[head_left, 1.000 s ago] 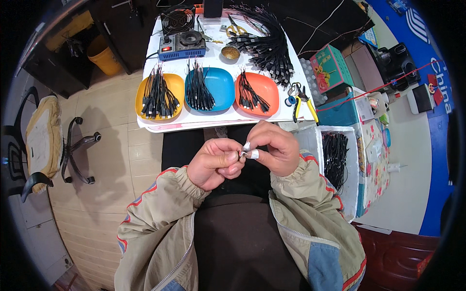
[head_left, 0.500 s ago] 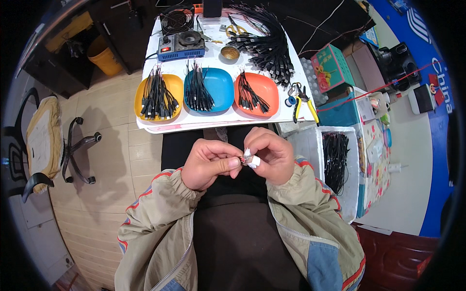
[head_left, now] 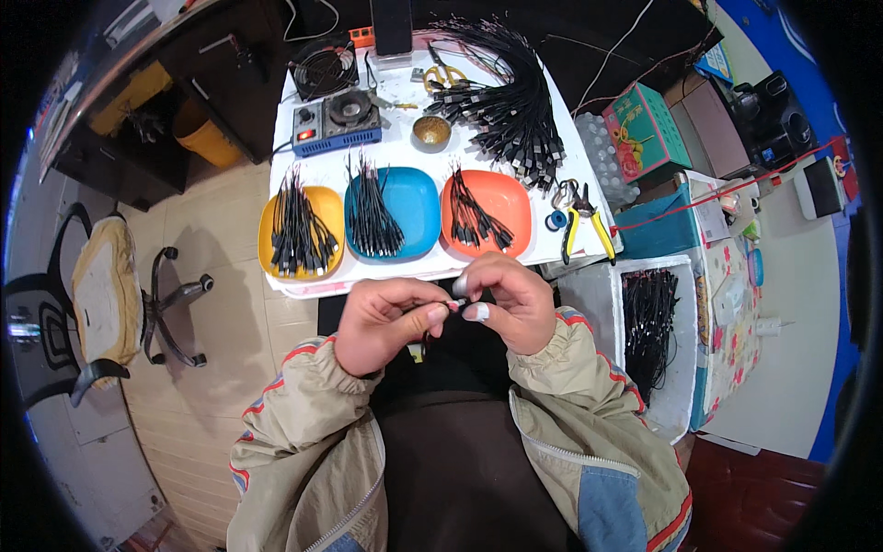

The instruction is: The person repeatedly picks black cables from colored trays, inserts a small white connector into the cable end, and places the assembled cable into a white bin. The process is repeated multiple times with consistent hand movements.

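In front of my lap, my left hand point(head_left: 388, 324) is closed, pinching a thin black cable point(head_left: 425, 342) near its end. Short reddish wires point(head_left: 452, 305) stick out past the thumb and forefinger. My right hand point(head_left: 511, 304) is curled around that wire end from the other side, its thumb and forefinger tips wrapped in white. The exact contact of the right fingertips is small and partly blurred. Beyond the hands stand a yellow tray point(head_left: 267, 241), a blue tray point(head_left: 421, 217) and an orange tray point(head_left: 511, 204), each holding short black cables.
On the white table are a blue soldering-pot-like device point(head_left: 337, 138), a small round bowl point(head_left: 430, 133), yellow-handled scissors point(head_left: 445, 77), a large heap of black cables point(head_left: 520, 120) and yellow-black wire strippers point(head_left: 585, 225). A white foam box point(head_left: 682, 350) of cables stands at right, an office chair point(head_left: 101, 304) at left.
The view has tilted, so the table sits lower in the picture. My right thumb and forefinger have shifted and parted slightly at the wire end; my left hand keeps its pinch.
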{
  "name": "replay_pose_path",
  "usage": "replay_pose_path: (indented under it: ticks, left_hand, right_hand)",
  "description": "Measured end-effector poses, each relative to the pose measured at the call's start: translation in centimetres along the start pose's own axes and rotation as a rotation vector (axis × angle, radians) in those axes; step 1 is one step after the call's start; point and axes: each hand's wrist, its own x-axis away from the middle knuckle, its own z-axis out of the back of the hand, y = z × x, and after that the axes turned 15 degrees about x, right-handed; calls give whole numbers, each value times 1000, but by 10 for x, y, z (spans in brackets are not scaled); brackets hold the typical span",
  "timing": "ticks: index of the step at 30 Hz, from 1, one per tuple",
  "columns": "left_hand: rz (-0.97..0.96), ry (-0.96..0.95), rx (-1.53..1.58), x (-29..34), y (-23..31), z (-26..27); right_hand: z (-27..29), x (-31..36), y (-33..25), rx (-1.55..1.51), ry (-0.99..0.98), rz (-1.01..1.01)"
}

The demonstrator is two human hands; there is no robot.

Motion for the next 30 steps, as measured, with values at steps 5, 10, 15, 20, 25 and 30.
replay_pose_path:
  ticks: [5, 10, 15, 20, 25, 30]
  left_hand:
    - [-371, 114, -882, -64, 51, 5]
    - [-500, -115, -1421, -184, 50, 50]
    - [-291, -212, -1688, -246, 14, 96]
    - [-226, -245, -1744, -266, -1, 114]
    - [-209, -254, -1767, -271, -5, 119]
    - [-205, -242, -1768, -271, -9, 118]
  right_hand:
    - [18, 0, 20, 20, -85, -119]
    - [7, 1, 47, 12, -377, -121]
    - [4, 4, 74, -29, -464, -103]
    - [14, 3, 88, -39, -455, -114]
    - [16, 2, 95, -62, -476, -120]
    - [13, 1, 99, -79, -470, -121]
